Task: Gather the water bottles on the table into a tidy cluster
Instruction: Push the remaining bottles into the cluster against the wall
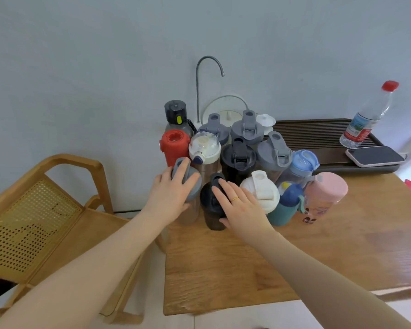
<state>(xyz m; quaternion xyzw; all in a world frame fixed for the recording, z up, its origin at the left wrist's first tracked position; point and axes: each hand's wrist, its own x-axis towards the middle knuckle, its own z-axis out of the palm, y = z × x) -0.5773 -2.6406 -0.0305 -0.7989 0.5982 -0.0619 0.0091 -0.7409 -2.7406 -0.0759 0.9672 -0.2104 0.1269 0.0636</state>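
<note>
Several water bottles stand packed together at the far left of the wooden table [247, 269]. My left hand [170, 195] wraps the grey-lidded bottle [192, 186] at the cluster's front left corner. My right hand [243, 207] lies flat against the black bottle [210, 205] beside it, fingers spread over its lid and side. Close by stand a white-lidded bottle [262, 188], a teal bottle with a blue cap [287, 205], a pink bottle [324, 195], a red bottle [175, 146] and a black shaker [237, 160]. A clear plastic bottle with a red cap [368, 117] stands apart on the tray.
A dark slatted tray [318, 136] at the back right carries a phone [375, 156]. A water dispenser with a curved spout [209, 67] rises behind the bottles by the wall. A wooden chair with a cane back [45, 222] stands left of the table.
</note>
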